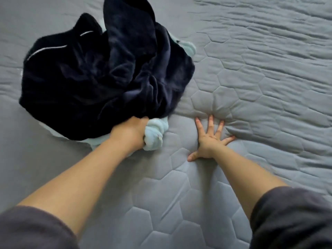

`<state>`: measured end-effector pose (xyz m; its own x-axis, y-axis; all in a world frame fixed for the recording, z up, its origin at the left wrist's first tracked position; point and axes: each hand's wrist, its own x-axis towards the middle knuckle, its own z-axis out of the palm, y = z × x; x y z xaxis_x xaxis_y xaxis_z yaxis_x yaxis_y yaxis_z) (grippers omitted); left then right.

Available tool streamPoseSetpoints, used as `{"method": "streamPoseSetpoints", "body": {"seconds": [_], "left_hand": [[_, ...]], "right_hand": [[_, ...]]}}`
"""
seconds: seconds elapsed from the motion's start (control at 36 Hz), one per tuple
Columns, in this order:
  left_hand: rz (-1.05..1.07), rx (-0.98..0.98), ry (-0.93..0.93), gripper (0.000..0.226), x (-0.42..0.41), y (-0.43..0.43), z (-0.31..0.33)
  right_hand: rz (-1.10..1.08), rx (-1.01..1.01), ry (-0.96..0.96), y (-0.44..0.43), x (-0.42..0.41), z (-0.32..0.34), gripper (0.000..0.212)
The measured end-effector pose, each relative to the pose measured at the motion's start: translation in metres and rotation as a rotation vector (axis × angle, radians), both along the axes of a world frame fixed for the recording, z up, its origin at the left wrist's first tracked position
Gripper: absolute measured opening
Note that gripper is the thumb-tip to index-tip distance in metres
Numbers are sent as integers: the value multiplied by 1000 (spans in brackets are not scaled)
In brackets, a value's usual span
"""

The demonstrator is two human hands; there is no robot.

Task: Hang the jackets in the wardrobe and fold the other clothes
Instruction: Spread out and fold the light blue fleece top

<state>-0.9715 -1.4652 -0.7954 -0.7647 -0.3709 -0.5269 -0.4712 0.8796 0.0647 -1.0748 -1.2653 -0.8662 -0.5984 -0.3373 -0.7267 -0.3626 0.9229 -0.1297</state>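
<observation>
A heap of dark navy clothes [100, 76] lies crumpled on the grey quilted bed [251, 87], at the upper left. White piping shows on one dark piece. A pale blue garment [155, 133] lies under the heap and pokes out at its near edge and far right side. My left hand [131, 133] is shut on a bunched part of the pale blue garment, right against the dark heap. My right hand [210, 139] presses flat on the bed to the right of the heap, fingers spread, holding nothing.
The grey quilt with its hexagon stitching fills the whole view. It is wrinkled toward the far right. My dark sleeves [291, 218] are pushed up at the bottom corners.
</observation>
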Motion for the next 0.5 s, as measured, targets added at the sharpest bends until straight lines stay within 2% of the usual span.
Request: {"method": "streamPoseSetpoints", "body": {"seconds": [0.08,0.14,0.19,0.25,0.31,0.36,0.39,0.42,0.44,0.5], "left_hand": [[28,175,-51,18,32,49,0],[18,306,-89,38,50,82,8],[-17,386,-115,48,68,112,21],[-123,413,-123,39,84,136,37],[-288,274,-12,24,99,145,55],[-490,2,321,20,106,138,68],[-588,-181,424,22,106,131,73],[-615,-332,451,31,104,122,79],[-597,-411,375,50,101,113,87],[-474,-467,175,86,98,95,95]], "right_hand": [[-61,-136,136,19,27,3,119],[-65,-213,163,42,44,3,98],[-171,-375,48,62,59,6,79],[-435,-574,-192,77,77,24,60],[-660,-656,-374,85,93,46,45],[-841,-673,-586,85,110,68,37],[-883,-663,-687,81,118,77,33],[-882,-647,-749,74,128,86,26],[-836,-626,-759,66,138,93,23],[-742,-600,-671,51,153,97,38]]}}
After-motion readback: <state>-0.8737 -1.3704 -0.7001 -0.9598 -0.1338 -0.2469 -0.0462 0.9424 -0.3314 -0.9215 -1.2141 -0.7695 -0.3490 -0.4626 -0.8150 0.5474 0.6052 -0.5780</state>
